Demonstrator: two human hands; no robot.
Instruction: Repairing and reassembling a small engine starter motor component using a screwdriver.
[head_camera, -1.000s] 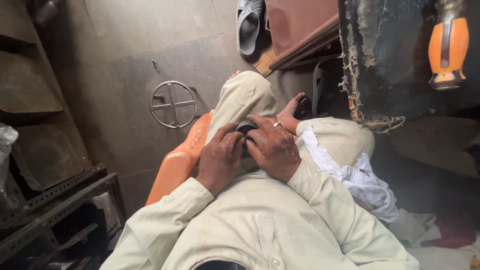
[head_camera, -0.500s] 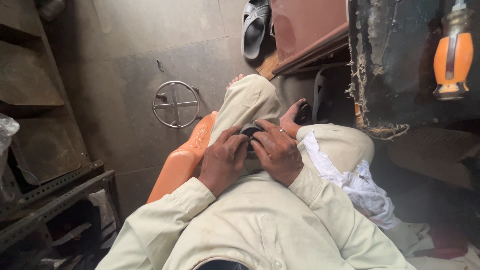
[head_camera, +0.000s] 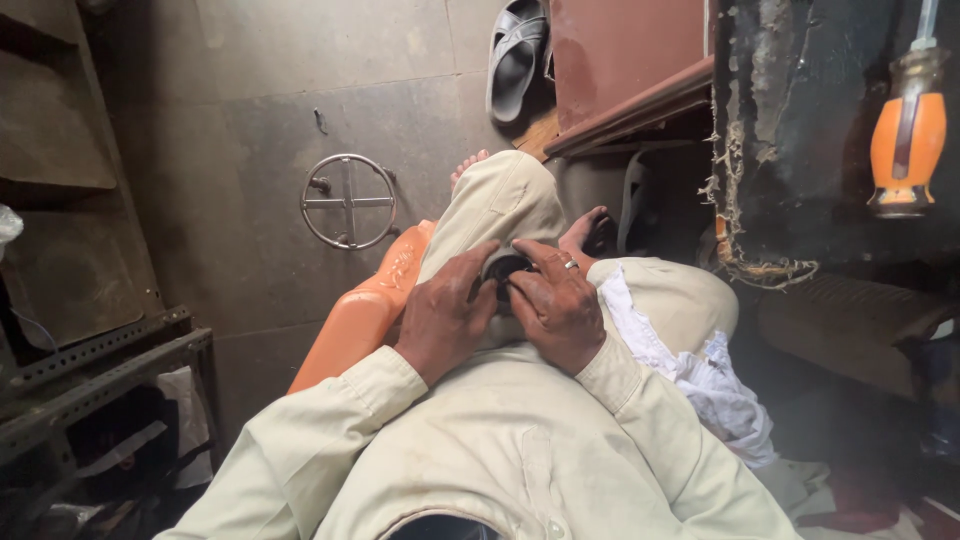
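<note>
Head view: two hands closed over a small dark round part on the lap

The left hand (head_camera: 445, 315) and right hand (head_camera: 555, 305) meet on a small dark round part (head_camera: 503, 270) resting on the thigh of the pale trousers (head_camera: 500, 200); each grip is pressed onto that part, fingers curled around its edges, a ring on one right finger. An orange plastic seat (head_camera: 360, 305) shows under the leg. A white cloth (head_camera: 700, 375) lies beside the right thigh. On the floor (head_camera: 270, 90) lie a metal ring with crossbars (head_camera: 348, 200) and a grey sandal (head_camera: 515, 55). An orange-handled screwdriver (head_camera: 905, 140) hangs at upper right
</note>
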